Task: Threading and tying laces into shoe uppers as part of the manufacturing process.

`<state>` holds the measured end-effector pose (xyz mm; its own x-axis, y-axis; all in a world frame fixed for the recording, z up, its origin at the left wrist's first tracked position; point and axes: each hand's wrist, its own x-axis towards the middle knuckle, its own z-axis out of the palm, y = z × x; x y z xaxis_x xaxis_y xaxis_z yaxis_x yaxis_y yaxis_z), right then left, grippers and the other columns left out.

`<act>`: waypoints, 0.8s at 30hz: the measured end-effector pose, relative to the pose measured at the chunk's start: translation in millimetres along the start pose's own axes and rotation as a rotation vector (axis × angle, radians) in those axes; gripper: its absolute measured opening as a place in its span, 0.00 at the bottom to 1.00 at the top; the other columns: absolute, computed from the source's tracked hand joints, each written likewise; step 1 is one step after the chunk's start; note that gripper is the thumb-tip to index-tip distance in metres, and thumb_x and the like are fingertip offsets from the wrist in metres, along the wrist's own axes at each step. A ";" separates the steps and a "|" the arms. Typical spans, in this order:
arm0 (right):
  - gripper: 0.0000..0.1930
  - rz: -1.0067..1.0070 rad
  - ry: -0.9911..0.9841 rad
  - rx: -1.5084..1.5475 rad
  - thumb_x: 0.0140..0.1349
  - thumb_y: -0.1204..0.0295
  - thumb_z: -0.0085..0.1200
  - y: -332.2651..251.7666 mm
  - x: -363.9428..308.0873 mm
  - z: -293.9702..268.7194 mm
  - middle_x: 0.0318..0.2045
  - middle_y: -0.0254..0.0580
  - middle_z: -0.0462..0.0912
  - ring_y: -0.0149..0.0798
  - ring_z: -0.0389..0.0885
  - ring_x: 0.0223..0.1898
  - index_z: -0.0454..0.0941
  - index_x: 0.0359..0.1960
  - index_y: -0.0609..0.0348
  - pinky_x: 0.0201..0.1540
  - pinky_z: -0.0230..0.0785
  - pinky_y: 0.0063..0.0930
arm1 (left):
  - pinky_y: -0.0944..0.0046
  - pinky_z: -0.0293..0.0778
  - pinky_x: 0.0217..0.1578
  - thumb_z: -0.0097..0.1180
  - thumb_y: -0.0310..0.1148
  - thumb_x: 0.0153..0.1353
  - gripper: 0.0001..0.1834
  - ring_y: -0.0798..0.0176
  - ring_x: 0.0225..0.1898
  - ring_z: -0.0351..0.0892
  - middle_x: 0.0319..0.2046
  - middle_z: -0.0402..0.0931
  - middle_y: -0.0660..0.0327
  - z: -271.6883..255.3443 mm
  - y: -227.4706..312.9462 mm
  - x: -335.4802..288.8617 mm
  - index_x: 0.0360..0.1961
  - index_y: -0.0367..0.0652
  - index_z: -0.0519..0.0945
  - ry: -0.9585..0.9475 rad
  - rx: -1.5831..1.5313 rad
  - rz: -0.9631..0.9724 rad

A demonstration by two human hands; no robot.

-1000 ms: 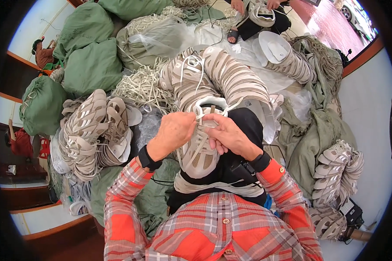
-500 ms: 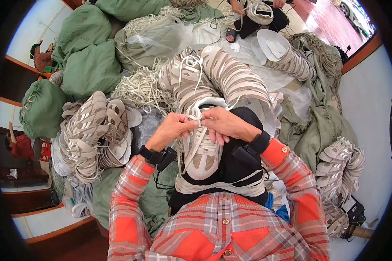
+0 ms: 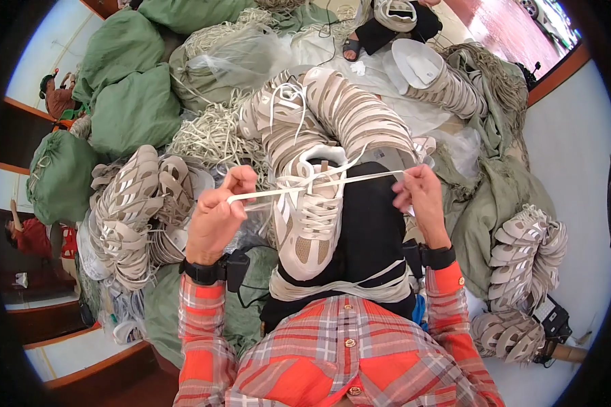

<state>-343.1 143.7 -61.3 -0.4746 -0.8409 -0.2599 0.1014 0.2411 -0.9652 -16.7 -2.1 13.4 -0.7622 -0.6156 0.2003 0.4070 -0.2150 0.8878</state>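
Observation:
A beige and white shoe upper [image 3: 309,237] rests on my lap, its toe toward me and its front laced in rows. A cream shoelace [image 3: 265,193] stretches almost straight across its tongue. My left hand [image 3: 217,214] pinches one end of the lace left of the shoe, and my right hand [image 3: 422,197] grips the other end to the right. Both hands are closed and clear of the upper. Just beyond it lies a stack of similar uppers [image 3: 356,112], with a laced upper [image 3: 288,102] on its left part.
Left are more stacked uppers [image 3: 125,210] and green sacks [image 3: 132,102]; loose laces [image 3: 214,129] lie in a heap nearby. Further stacks of uppers [image 3: 526,261] stand right, beside green cloth [image 3: 502,203]. Another person [image 3: 400,24] sits at the far side.
My hands have moved apart from above the shoe's tongue, left hand to the left and right hand to the right. The lace is now pulled out between them.

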 end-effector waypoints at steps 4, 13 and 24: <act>0.06 -0.029 -0.275 0.846 0.68 0.72 0.42 -30.8 -1.5 28.5 0.42 0.48 0.76 0.43 0.79 0.45 0.68 0.37 0.62 0.37 0.78 0.29 | 0.71 0.60 0.41 0.56 0.32 0.59 0.16 0.71 0.37 0.62 0.41 0.69 0.61 21.7 -7.9 12.5 0.48 0.42 0.79 0.102 0.016 0.047; 0.07 -0.052 0.004 1.419 0.61 0.82 0.48 59.2 40.4 -90.7 0.33 0.47 0.74 0.36 0.74 0.34 0.69 0.38 0.74 0.42 0.72 0.28 | 0.77 0.61 0.29 0.56 0.24 0.56 0.16 0.79 0.26 0.64 0.26 0.69 0.72 12.3 1.4 18.5 0.47 0.37 0.74 0.179 0.520 -0.328; 0.15 -0.392 0.472 0.880 0.63 0.75 0.50 33.2 15.8 -153.1 0.40 0.44 0.78 0.32 0.79 0.37 0.69 0.49 0.69 0.49 0.75 0.27 | 0.73 0.67 0.38 0.50 0.18 0.55 0.18 0.72 0.38 0.72 0.40 0.73 0.65 27.8 -36.3 50.7 0.48 0.40 0.73 -0.110 0.867 -0.418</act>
<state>-481.1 212.6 -93.0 -0.8819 -0.4660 -0.0718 0.3734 -0.5973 -0.7098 -84.2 -4.5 2.9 -0.8221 -0.5323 -0.2021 -0.3863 0.2607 0.8848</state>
